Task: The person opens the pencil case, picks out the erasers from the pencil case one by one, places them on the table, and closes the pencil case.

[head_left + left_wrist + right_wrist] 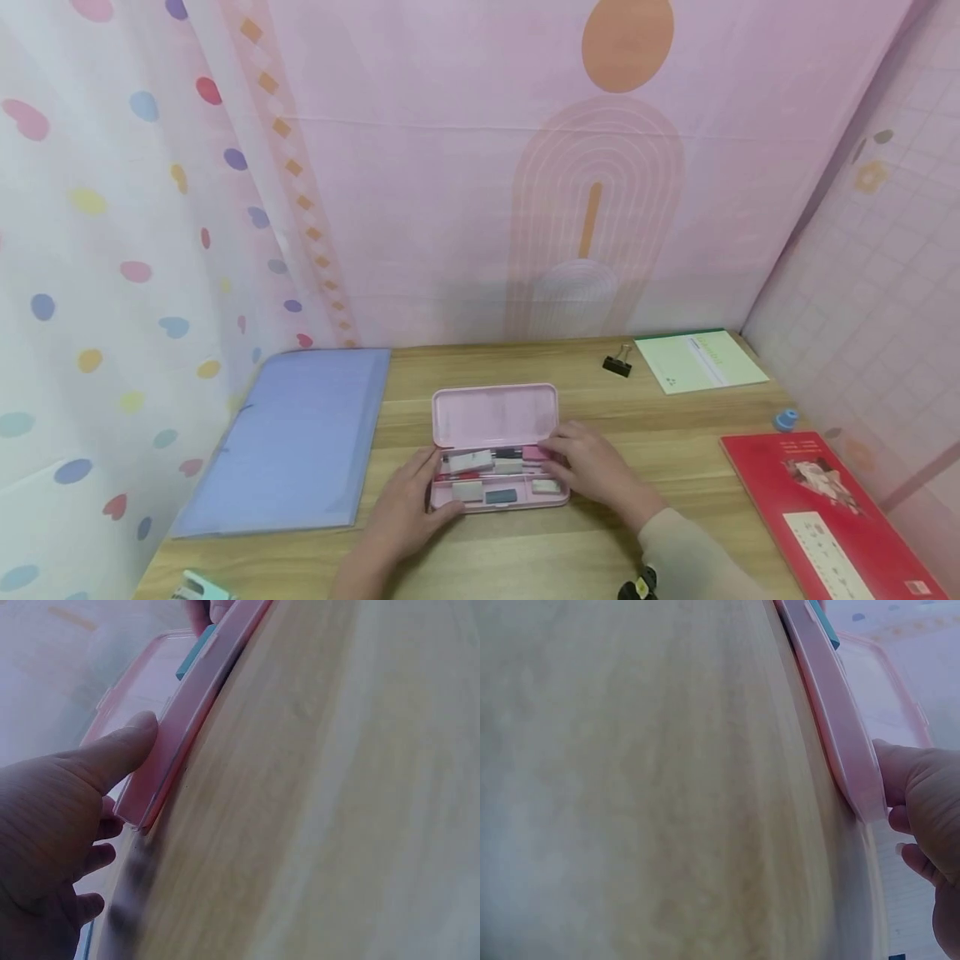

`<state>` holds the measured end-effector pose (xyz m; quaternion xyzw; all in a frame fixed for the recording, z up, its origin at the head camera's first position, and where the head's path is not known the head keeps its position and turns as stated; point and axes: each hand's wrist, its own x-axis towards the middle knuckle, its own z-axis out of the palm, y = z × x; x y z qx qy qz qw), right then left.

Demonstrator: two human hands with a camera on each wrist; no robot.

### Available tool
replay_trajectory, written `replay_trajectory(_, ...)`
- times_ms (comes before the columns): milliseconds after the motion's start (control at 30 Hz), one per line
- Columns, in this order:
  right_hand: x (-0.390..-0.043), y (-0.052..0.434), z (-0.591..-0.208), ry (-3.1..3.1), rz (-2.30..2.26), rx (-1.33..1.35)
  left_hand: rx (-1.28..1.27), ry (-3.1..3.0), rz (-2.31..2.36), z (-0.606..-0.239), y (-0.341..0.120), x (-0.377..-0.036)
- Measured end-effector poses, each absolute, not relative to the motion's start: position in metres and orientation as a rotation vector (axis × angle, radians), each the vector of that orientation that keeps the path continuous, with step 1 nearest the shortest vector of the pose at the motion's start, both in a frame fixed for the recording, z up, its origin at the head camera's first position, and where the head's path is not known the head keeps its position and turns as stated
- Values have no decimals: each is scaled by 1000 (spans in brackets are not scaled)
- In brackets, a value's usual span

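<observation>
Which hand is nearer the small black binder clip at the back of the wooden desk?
Right. The right hand rests on the right end of the open pink plastic pencil case, below the black binder clip; the left hand holds the case's left end, farther away.

1. We see two bare hands, the left hand (408, 504) and the right hand (592, 467), with no rings or gloves showing on either.
2. Our right forearm wears a long, pale beige sleeve (693, 554) of soft, plain cloth that ends at the wrist.
3. Our left forearm shows no sleeve in the head view.
4. A small black device (637, 585) sits by our right sleeve at the bottom edge of the head view; we cannot tell its details.
5. In the right wrist view our fingernails (901, 847) look short and unpainted.
</observation>
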<state>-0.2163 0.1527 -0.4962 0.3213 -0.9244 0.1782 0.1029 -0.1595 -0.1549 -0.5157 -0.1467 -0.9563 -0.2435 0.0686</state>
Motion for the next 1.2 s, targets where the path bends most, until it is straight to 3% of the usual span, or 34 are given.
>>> replay_trajectory(367, -216, 151, -496, -2723, 612, 838, -426, -2888, -735, -517, -155, -157)
replay_trajectory(700, -231, 211, -489, -2796, 804, 497, -373, -2918, -843, -518, -153, -159)
replay_trajectory(1200, -252, 240, -504, -2904, 807, 383, -353, -2935, -839, -521, -154, -161)
